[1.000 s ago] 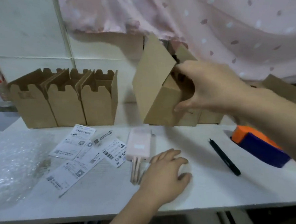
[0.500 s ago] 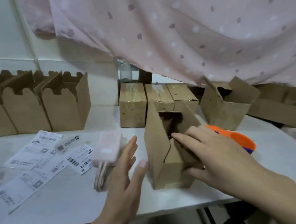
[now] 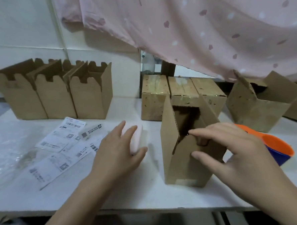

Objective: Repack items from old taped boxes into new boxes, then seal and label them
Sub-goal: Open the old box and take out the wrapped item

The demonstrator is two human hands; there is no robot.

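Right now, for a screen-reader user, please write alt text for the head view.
A person's right hand pinches the front flap of an open cardboard box on a white table, while the left hand grips a pink item beside it. Shipping labels lie left; taped boxes stand behind.

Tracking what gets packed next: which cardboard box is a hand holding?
The open box standing alone at the front, right of the pink item: the right hand pinches its front flap. All others stand farther back, untouched.
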